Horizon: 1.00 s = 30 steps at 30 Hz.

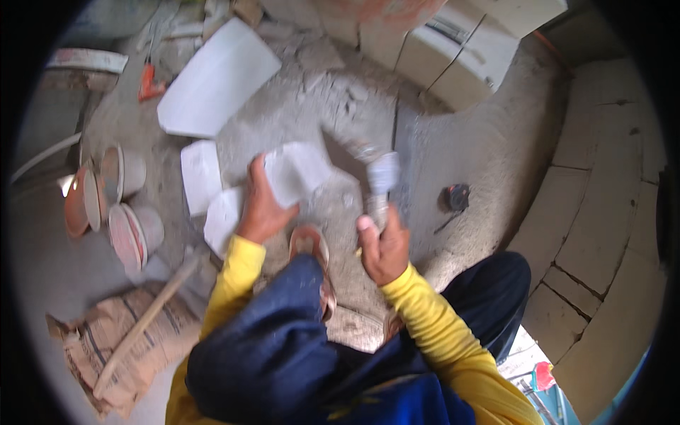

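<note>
My left hand (265, 209) grips the near-left edge of a broken white slab piece (299, 171), thumb at its lower side and fingers along its left. My right hand (384, 249) is wrapped round the pale handle of a short hand tool (383, 173). Motion blurs the tool's far end, so I cannot tell its exact kind. The tool is held up to the right of the slab piece, apart from it. Two smaller white pieces, one upper (201, 177) and one lower (223, 218), lie left of my left hand. Beyond them rests a large white slab (219, 79).
Several stacked buckets (134, 230) stand at left. A paper sack (142, 340) with a wooden handle (145, 327) across it lies lower left. A black tape measure (457, 197) sits right. Pale blocks (453, 53) stand at the back; a block wall (595, 205) bounds the right.
</note>
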Motion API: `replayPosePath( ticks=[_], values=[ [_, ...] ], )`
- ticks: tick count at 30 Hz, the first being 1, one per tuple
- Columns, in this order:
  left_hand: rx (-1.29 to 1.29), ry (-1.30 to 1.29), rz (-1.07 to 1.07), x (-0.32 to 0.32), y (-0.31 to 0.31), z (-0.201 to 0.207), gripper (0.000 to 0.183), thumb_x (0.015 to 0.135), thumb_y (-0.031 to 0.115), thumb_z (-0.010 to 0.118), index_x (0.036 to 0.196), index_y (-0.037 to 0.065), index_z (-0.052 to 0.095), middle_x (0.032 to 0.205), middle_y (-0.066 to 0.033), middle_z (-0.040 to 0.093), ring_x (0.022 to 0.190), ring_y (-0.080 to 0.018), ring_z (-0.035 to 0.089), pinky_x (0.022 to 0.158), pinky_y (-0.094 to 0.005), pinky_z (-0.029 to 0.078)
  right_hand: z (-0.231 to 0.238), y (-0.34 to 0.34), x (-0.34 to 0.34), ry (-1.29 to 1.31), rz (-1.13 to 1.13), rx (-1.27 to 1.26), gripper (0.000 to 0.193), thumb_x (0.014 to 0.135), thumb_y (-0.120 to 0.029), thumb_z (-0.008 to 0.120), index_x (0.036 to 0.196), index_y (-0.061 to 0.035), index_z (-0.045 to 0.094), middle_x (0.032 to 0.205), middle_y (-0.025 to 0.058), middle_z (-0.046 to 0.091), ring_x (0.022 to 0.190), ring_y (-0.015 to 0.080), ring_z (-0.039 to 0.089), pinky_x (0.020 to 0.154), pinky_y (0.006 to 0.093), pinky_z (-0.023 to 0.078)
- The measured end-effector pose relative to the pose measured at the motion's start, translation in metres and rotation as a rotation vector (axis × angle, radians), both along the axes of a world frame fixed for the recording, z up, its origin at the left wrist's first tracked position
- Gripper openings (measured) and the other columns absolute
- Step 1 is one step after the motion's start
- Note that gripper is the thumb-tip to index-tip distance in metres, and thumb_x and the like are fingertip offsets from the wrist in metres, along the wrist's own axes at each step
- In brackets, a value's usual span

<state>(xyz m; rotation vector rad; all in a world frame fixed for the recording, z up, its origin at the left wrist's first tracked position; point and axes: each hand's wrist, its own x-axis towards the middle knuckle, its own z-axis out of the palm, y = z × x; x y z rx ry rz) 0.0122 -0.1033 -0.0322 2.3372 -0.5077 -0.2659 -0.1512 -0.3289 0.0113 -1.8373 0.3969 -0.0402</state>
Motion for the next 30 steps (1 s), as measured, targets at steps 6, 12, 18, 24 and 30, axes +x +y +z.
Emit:
replayPosePath(
  ticks=[6,12,18,24,30],
  values=[
    [-0.011,0.085,0.029,-0.001,-0.008,0.004,0.112,0.070,-0.004,0.085,0.159,0.002,0.019,0.149,-0.0230,0.042,0.143,-0.0371,0.046,0.120,-0.0467,0.039,-0.031,0.000,0.027,0.225,0.178,-0.187,0.035,0.110,-0.031,0.061,0.116,0.0033,0.059,0.065,0.0119,0.062,0.058,0.0215,0.067,0.058,0.0395,0.054],
    [0.104,0.037,0.034,0.001,-0.014,0.018,0.112,0.070,-0.004,0.084,0.160,0.002,0.017,0.150,-0.0226,0.040,0.144,-0.0376,0.044,0.121,-0.0471,0.038,-0.004,0.002,0.010,-0.211,-0.091,0.037,0.035,0.105,-0.028,0.068,0.118,0.0034,0.058,0.076,0.0262,0.069,0.072,0.0467,0.073,0.062,0.0452,0.056],
    [-0.007,-0.021,0.018,0.005,0.001,-0.003,0.112,0.068,-0.001,0.087,0.158,0.001,0.021,0.149,-0.0250,0.039,0.143,-0.0427,0.042,0.121,-0.0497,0.036,-0.014,0.007,0.031,0.086,0.112,-0.129,0.037,0.109,-0.033,0.063,0.115,0.0027,0.059,0.067,0.0254,0.062,0.064,0.0439,0.071,0.058,0.0478,0.052],
    [-0.008,0.038,0.016,0.001,-0.012,0.008,0.111,0.068,0.001,0.087,0.157,0.001,0.022,0.150,-0.0280,0.037,0.142,-0.0474,0.040,0.121,-0.0526,0.035,-0.025,0.009,0.020,0.077,0.050,-0.084,0.039,0.106,-0.032,0.068,0.118,0.0043,0.057,0.074,0.0296,0.068,0.074,0.0502,0.071,0.064,0.0504,0.056],
    [-0.043,-0.008,0.031,0.001,0.004,-0.004,0.112,0.067,0.003,0.088,0.157,0.001,0.022,0.148,-0.0296,0.040,0.140,-0.0506,0.043,0.119,-0.0552,0.037,-0.021,0.000,0.039,0.075,0.002,-0.026,0.037,0.107,-0.033,0.065,0.114,0.0024,0.058,0.073,0.0302,0.067,0.072,0.0514,0.070,0.064,0.0531,0.053]
  ],
)
